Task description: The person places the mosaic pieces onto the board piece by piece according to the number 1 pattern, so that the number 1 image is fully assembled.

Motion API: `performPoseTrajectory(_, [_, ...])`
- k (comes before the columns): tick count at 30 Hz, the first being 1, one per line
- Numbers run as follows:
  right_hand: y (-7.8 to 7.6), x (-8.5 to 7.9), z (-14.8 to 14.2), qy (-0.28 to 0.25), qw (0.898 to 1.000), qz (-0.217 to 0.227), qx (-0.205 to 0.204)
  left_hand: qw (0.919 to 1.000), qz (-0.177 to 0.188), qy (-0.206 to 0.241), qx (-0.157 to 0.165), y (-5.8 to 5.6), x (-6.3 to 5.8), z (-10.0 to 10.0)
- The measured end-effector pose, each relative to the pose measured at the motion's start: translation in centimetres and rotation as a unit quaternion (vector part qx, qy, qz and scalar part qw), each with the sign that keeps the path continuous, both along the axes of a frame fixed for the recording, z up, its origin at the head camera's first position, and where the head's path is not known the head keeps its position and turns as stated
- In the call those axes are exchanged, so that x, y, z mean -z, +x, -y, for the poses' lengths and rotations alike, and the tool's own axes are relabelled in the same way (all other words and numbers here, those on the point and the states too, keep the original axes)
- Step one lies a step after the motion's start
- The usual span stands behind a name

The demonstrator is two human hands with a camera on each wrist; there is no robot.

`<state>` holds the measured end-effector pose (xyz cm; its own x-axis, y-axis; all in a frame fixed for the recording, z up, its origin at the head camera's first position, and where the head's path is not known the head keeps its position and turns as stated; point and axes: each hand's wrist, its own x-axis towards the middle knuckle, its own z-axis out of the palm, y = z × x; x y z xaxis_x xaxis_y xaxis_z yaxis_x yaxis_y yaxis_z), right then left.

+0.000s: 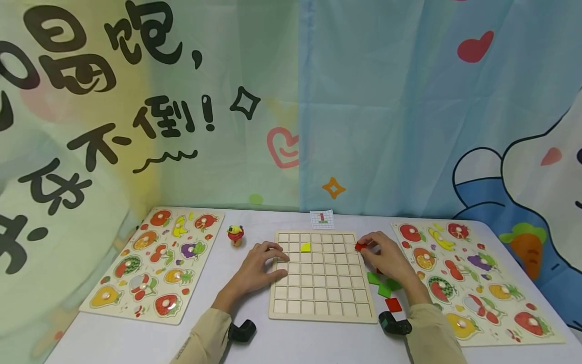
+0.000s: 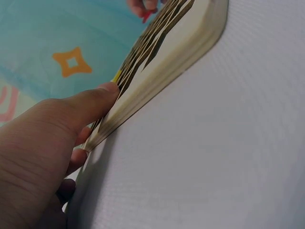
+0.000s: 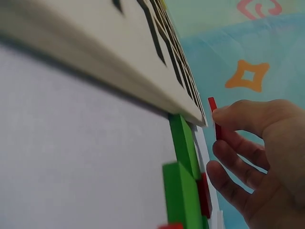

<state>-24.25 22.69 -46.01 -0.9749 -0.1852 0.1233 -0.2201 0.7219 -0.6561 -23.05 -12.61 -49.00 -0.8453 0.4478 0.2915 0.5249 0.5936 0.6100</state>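
Observation:
A pale wooden grid board [image 1: 320, 319] lies on the white table, with one yellow tile [image 1: 305, 246] in a cell of its upper rows. My right hand [image 1: 387, 257] pinches a red tile [image 3: 212, 103] between thumb and fingers, at the board's upper right edge in the head view. On the board's left side, my left hand [image 1: 258, 269] rests with its thumb and fingers at the rim; in the left wrist view the thumb lies over the frame. Below the right hand sit several green tiles [image 1: 384, 290] and a red tile [image 1: 393, 305], partly hidden by the hand.
Fruit picture boards lie at the left [image 1: 119, 299] and right [image 1: 500, 333]. A small toy figure [image 1: 235, 235] stands by the left board. Behind the grid leans a small pattern card [image 1: 322, 219]. A printed curtain [image 1: 354, 111] hangs at the table's back.

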Motion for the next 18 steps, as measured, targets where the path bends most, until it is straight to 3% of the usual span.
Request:
performPoseTrajectory(10, [-0.4, -0.5, 1.3, -0.013, 0.999, -0.026, -0.021, 1.0000, -0.001, 0.005, 0.002, 0.0, -0.4, 0.0])
performPoseTrajectory(18, [-0.4, -0.6, 2.4, -0.027, 0.998, -0.031, -0.045, 0.9999, 0.006, -0.007, -0.005, -0.1, 0.1, 0.0])
